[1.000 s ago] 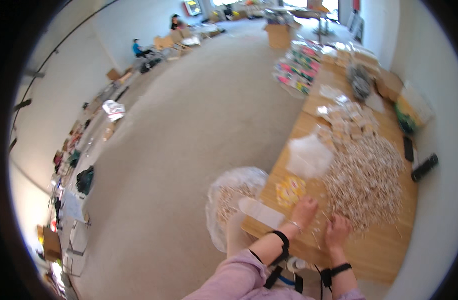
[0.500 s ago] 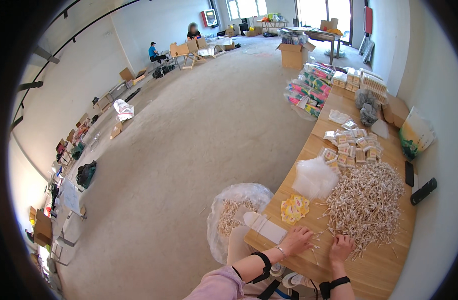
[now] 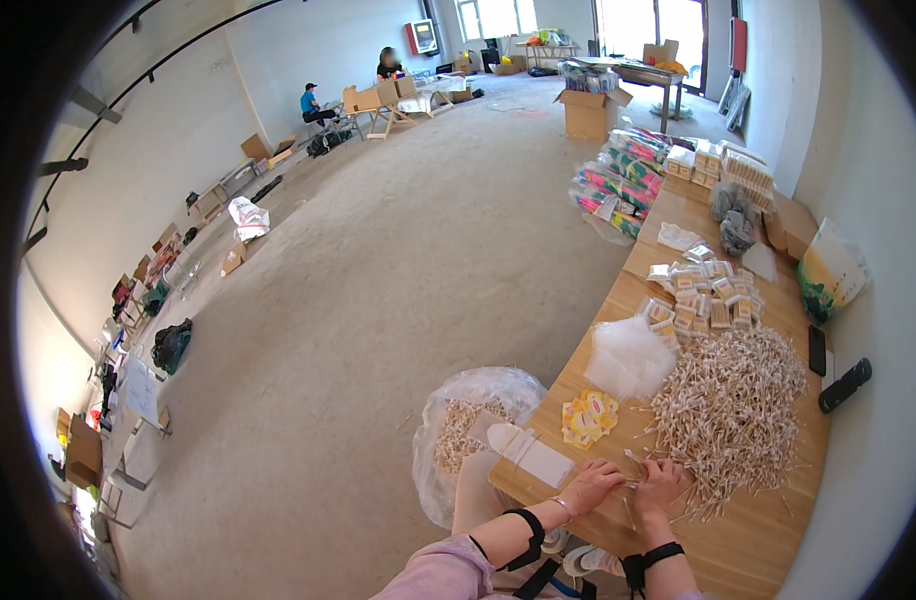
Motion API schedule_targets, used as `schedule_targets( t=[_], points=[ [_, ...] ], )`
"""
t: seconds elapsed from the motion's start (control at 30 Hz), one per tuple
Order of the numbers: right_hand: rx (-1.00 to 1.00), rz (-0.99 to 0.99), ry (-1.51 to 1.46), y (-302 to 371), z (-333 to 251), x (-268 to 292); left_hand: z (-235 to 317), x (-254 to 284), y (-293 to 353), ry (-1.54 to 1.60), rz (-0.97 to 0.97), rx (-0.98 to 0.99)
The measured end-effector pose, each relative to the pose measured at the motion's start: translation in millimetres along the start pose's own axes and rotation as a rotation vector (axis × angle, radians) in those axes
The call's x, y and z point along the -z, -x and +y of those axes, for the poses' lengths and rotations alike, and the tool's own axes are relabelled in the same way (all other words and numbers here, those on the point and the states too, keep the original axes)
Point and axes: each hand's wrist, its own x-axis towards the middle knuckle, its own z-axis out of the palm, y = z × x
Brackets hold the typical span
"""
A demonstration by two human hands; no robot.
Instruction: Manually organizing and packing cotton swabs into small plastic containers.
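My left hand (image 3: 590,484) and right hand (image 3: 661,480) have come together beside the stick pile (image 3: 728,410), pinching a few sticks; gathering continues.

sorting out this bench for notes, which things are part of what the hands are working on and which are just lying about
In hand:
left hand and right hand, together at the near edge of the big heap of pale thin sticks
small yellow printed cards
clear plastic bags

Lying about:
two black oblong devices
grey crumpled cloth
brown cardboard box on the floor
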Motion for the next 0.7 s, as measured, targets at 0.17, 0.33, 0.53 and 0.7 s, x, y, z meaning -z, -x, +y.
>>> schedule_targets(
  t=[0.17, 0.33, 0.53, 0.7],
  points=[
    [0.127, -0.04, -0.101, 16, -5, -1, 9, 5, 6, 0.031, 0.03, 0.018],
    [0.123, -0.114, -0.215, 28, -1, 14, 13, -1, 0, -0.066, 0.146, 0.031],
    [0.14, -0.212, -0.176, 24, 14, 64, -9, 21, -14, -0.06, 0.05, -0.091],
    [0.144, -0.253, -0.034, 63, 19, 83, 1, 15, -17, 0.014, 0.049, 0.032]
  ],
)
